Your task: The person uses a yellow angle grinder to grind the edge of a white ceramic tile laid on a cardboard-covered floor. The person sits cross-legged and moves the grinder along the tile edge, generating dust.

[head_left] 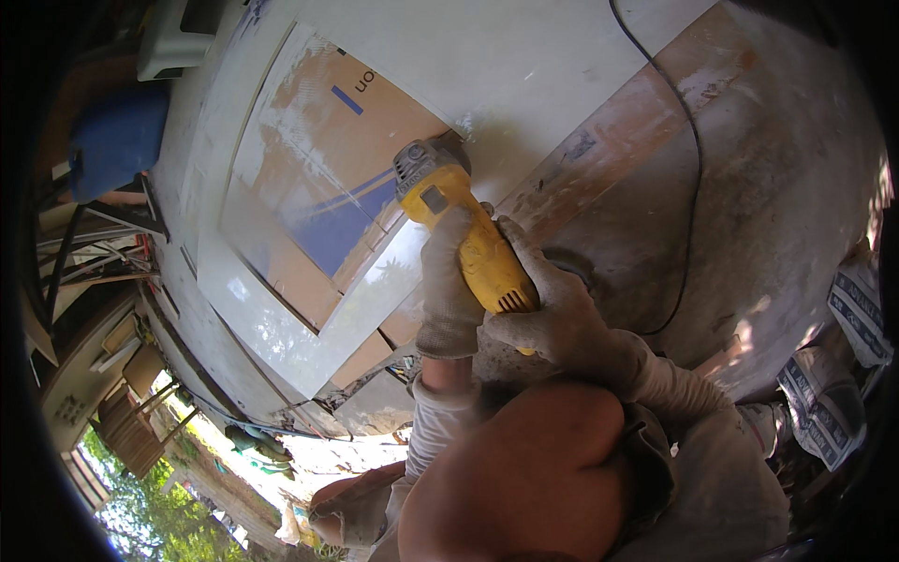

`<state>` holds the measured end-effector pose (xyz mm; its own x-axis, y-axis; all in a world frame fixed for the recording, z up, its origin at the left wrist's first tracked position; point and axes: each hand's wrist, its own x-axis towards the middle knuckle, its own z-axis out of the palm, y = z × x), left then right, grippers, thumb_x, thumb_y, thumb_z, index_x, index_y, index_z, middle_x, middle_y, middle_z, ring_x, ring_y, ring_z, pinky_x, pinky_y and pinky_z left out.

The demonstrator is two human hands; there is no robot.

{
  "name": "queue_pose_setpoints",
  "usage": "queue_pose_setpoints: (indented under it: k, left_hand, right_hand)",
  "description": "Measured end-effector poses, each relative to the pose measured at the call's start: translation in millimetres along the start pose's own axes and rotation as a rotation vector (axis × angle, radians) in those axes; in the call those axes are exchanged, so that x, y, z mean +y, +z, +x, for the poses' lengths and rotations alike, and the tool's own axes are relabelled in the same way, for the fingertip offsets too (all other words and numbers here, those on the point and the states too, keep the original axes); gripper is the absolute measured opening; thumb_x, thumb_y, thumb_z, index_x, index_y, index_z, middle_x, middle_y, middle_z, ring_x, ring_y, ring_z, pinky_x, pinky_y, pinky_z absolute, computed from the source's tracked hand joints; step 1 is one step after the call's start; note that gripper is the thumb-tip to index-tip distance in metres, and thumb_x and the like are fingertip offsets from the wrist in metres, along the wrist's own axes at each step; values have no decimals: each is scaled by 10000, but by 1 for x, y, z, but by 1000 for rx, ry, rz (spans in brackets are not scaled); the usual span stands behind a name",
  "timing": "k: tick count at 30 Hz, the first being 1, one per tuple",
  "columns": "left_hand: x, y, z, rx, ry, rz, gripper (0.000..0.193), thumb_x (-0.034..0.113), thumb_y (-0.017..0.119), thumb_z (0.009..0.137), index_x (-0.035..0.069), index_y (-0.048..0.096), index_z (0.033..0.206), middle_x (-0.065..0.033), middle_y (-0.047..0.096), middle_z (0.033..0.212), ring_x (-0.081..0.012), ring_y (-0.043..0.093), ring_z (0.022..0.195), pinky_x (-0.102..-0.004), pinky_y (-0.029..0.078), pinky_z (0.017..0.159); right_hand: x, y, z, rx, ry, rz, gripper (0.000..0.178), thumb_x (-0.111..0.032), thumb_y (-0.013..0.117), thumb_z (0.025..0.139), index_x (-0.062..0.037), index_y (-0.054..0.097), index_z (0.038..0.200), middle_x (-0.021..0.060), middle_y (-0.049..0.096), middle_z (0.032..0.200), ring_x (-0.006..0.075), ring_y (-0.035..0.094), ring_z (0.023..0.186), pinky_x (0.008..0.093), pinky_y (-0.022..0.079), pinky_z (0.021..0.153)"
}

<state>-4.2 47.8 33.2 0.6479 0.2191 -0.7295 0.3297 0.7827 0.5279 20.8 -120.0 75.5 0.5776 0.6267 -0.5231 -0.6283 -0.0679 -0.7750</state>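
Both my hands, in pale dusty work gloves, are wrapped round a yellow angle grinder [479, 253] with a grey gear head. My left hand [447, 290] grips the left side of its body, behind the head. My right hand [560, 304] closes round the rear of the body from the right. The grinder's head lies at the corner where a large pale sheet [552, 80] meets printed brown cardboard [375, 103]. Its disc is mostly hidden behind the head, so I cannot tell whether it touches the sheet. White dust coats part of the cardboard.
A black cable [694, 140] runs across the dusty floor on the right. Printed bags [822, 398] lie at the right edge. A blue container [122, 140], a white plastic chair [169, 47] and a wooden chair [131, 426] stand leftward. My bare knee [524, 468] is close below.
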Motion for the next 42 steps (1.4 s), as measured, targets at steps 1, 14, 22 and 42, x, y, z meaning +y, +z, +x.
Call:
queue_pose_setpoints:
  k: [1,14,22,42]
  left_hand:
    - [-1,2,0,-7,1,0,555,347,815,951,-24,610,1309,-139,719,1113,-225,744,963,-364,663,864]
    - [-3,5,5,-12,-20,-16,512,310,805,955,11,602,1318,-131,719,1120,-225,740,995,-365,653,898]
    - [0,7,6,-4,-26,-19,500,301,801,955,16,605,1316,-127,718,1118,-222,738,987,-359,652,885]
    - [-3,1,12,11,-23,15,517,329,811,951,0,613,1297,-127,722,1100,-220,746,964,-357,662,868]
  right_hand:
    - [0,-2,-1,9,-20,6,1021,-91,795,888,77,182,1687,235,572,1471,209,567,1324,336,474,1110]
    - [1,-7,2,10,-94,-23,999,-139,804,916,96,197,1674,269,552,1521,247,551,1400,360,459,1153]
    - [0,-6,4,10,-59,-31,1001,-119,803,912,96,192,1675,264,562,1502,249,550,1402,363,461,1157]
    - [2,-6,7,25,-42,-9,1010,-107,806,899,89,196,1679,258,573,1497,249,562,1395,370,466,1150]
